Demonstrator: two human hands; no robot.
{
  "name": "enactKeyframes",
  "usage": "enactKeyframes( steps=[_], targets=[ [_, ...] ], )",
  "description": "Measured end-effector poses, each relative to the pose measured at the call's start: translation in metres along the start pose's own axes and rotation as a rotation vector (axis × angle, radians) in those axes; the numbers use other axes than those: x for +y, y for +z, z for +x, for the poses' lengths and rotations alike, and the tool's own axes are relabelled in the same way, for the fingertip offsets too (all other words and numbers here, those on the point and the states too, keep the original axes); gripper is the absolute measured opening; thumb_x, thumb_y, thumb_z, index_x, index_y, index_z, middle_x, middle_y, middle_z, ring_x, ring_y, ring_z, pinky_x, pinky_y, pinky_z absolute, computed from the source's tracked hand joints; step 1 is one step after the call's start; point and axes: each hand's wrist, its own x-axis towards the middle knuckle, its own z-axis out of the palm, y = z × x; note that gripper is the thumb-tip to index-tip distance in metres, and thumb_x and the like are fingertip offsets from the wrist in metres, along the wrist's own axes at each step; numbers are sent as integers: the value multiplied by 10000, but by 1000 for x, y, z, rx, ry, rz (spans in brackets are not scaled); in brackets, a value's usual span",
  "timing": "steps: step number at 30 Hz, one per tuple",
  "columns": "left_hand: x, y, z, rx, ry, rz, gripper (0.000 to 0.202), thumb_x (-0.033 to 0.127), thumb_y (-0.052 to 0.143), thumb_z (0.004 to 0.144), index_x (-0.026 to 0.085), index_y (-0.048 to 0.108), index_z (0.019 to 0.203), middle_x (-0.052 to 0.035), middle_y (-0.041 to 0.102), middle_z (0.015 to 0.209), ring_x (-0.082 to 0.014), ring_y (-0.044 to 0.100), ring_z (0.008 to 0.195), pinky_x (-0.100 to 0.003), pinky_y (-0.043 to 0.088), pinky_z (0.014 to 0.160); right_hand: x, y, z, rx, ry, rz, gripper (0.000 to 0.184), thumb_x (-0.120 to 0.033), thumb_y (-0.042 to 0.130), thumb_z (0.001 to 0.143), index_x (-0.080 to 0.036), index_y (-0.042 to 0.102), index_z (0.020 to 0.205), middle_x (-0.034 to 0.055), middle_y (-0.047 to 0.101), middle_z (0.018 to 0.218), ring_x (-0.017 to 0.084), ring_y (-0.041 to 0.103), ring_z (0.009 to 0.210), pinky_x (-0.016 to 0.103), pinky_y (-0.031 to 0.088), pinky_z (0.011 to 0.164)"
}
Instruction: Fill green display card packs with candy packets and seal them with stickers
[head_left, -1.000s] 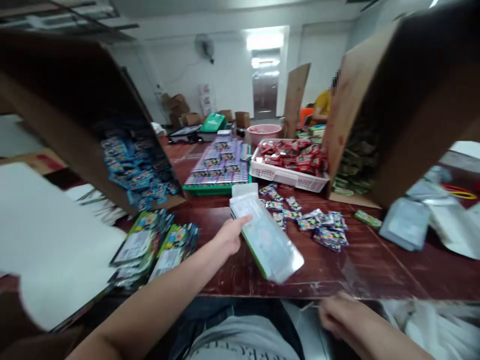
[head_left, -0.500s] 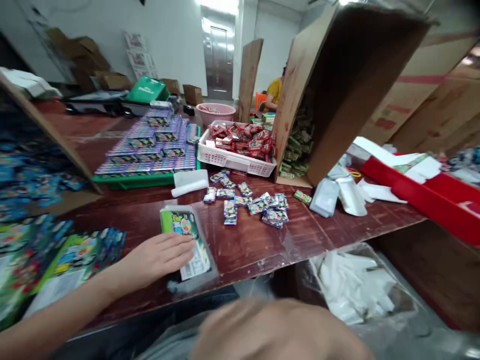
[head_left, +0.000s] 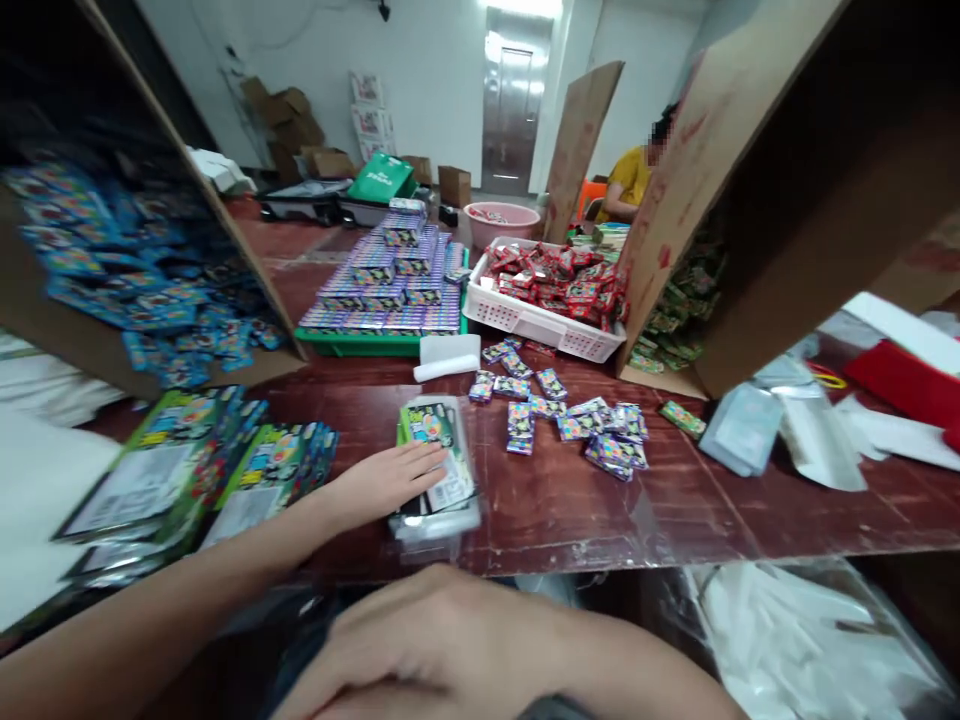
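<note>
My left hand lies flat with fingers stretched out on a green and black printed packet. Clear plastic sleeves lie under and around that packet, close to the table's front edge. In the lower foreground, nearest the camera, is my right hand, back upward. Its fingers bend down out of sight, so whether they hold anything is hidden. Small purple wrapped packs lie loose to the right of the sleeves. Left of my left forearm rest stacks of similar green printed packets.
Behind stand a green tray of stacked purple boxes and a white basket of red packs. Cardboard boxes flank both sides, the left one holding blue packs. A person in a yellow top sits behind. White scraps fill a bin below right.
The view has turned left, so the table contents appear farther right. My right hand has shifted left in the foreground. My left hand stays flat on the packet.
</note>
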Motion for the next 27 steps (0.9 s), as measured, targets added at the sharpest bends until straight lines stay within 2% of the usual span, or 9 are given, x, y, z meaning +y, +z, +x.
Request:
enactKeyframes(
  steps=[3,5,8,10,14,17,22,25,27],
  targets=[
    [2,0,-1,-75,-68,0,582,-24,484,927,240,519,1445,-93,459,1567,-231,382,1484,-425,274,1246,9,4,-36,229,94,98,326,-396,435,1055,-198,686,1121,19,757,1018,109,696,894,207,531,819],
    [7,-3,-4,-98,-120,-9,577,0,488,939,264,506,1452,-69,436,1586,-251,343,1504,-456,253,1250,21,11,-75,304,317,54,303,-387,440,1053,-233,701,1053,15,725,934,132,675,852,242,519,792],
    [18,-15,-9,-66,-226,-11,492,30,482,952,232,562,1394,-95,399,1606,-292,316,1514,-499,253,1240,48,35,-127,228,589,-91,299,-374,416,1050,-272,692,999,27,705,920,171,678,839,280,521,765],
    [30,-27,-12,7,-330,-24,460,25,467,944,196,593,1351,-128,410,1595,-300,361,1490,-504,286,1221,68,58,-148,158,681,-231,272,-351,434,1030,-286,690,965,35,720,917,202,701,838,297,530,737],
    [63,-51,-25,96,-432,-187,353,138,473,974,191,612,1295,-106,621,1397,-247,576,1286,-422,437,1101,105,97,-155,42,719,-475,163,-289,529,959,-279,677,889,27,731,841,224,728,769,293,537,663],
    [81,-59,-43,102,-467,-343,277,215,461,1003,231,649,1206,-48,713,1223,-208,647,1138,-369,478,1020,115,103,-138,34,669,-501,195,-255,514,978,-285,701,1023,22,750,912,209,743,836,272,560,714],
    [75,-48,-60,195,-777,-549,222,288,464,1009,240,665,1092,-29,728,1095,-189,678,1012,-322,504,922,90,62,-100,46,557,-414,439,-288,606,946,-213,596,1379,88,728,1250,261,744,1025,320,600,853],
    [55,-28,-43,356,-992,-642,298,397,521,985,225,614,1210,-64,709,1165,-208,683,1019,-332,503,927,81,11,-74,145,472,-372,349,-340,504,1018,-264,628,1335,44,734,1241,214,743,1014,325,597,891],
    [39,-10,-21,457,-1134,-692,549,481,604,925,188,507,1378,-107,676,1224,-217,690,942,-343,514,878,90,-25,-53,232,398,-370,307,-344,480,1032,-275,662,1269,36,737,1226,199,726,1049,337,577,942]
  ],
)
